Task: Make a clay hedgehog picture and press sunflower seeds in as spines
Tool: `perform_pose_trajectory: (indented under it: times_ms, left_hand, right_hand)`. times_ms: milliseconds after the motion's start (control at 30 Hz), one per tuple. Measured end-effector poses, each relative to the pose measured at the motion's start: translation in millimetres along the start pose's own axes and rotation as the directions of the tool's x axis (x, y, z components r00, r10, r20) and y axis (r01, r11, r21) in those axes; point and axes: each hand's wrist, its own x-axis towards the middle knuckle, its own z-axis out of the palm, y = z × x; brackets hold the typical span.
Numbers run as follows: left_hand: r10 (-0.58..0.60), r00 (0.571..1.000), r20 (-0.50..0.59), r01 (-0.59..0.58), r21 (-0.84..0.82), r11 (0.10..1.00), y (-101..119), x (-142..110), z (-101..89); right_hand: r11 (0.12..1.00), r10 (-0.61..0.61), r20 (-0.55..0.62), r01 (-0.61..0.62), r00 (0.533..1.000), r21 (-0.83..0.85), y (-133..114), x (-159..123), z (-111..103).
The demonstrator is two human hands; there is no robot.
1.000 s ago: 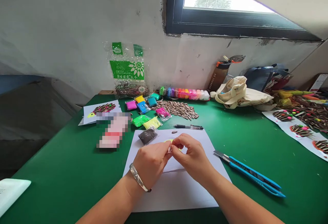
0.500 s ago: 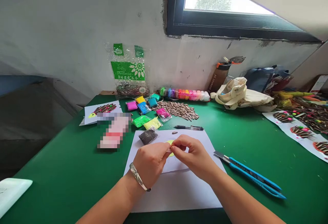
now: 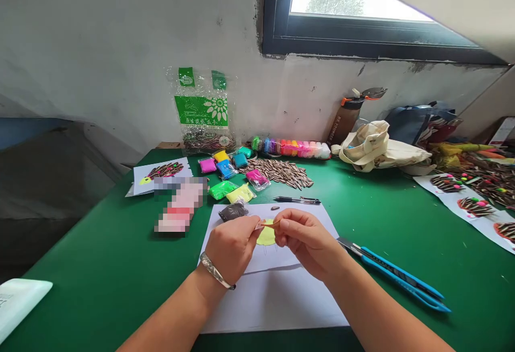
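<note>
Left hand (image 3: 231, 247) and right hand (image 3: 308, 246) are raised just above a sheet of white paper (image 3: 273, 309), fingers pressed together, pinching a thin tan strip (image 3: 268, 224) between them (material too small to tell). Strip's long axis runs nearly level across the view, right end slightly higher, with its left end at the left fingertips and its right end at the right fingertips. A small pale bit sits at the left end, partly hidden by the fingers. The strip is directly above a yellow clay disc (image 3: 266, 236) on the paper, not touching it as far as this view shows. Silver bangle (image 3: 215, 270) on left wrist.

On the paper: dark clay packet (image 3: 233, 211) near the top left corner, single striped sunflower seed (image 3: 275, 208) near the top edge. Just past the paper, a black pen (image 3: 296, 200) lies roughly level. To the right, a blue-handled craft knife (image 3: 396, 279) lies diagonally. Green table (image 3: 100, 266) also holds neon clay packets (image 3: 221, 190), a heap of sunflower seeds (image 3: 279, 172), a row of coloured clay (image 3: 292, 149), a hedgehog picture card (image 3: 161, 172), a canvas bag (image 3: 382, 148) and a water bottle (image 3: 346, 118).
</note>
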Motion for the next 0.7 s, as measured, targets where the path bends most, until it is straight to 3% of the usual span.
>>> perform_pose_trajectory:
  times_ms: [167,433,567,700]
  left_hand:
    - [-0.021,0.999,-0.026,0.023,0.066,0.998,-13,2,4.0]
    - [0.003,0.998,-0.062,0.002,0.087,0.996,-24,5,9.1]
    - [0.064,0.996,-0.056,-0.061,0.053,0.997,-14,4,7.4]
    - [0.088,0.994,-0.059,-0.086,0.039,0.995,-7,3,6.3]
  right_hand:
    - [0.986,-0.048,-0.016,0.05,0.999,0.161,-2,1,-5]
    - [0.984,-0.035,-0.081,0.049,0.996,0.174,-2,4,-2]
    - [0.995,-0.005,-0.147,0.019,0.989,0.097,0,6,1]
    - [0.991,-0.065,-0.235,0.036,0.97,-0.128,6,7,3]
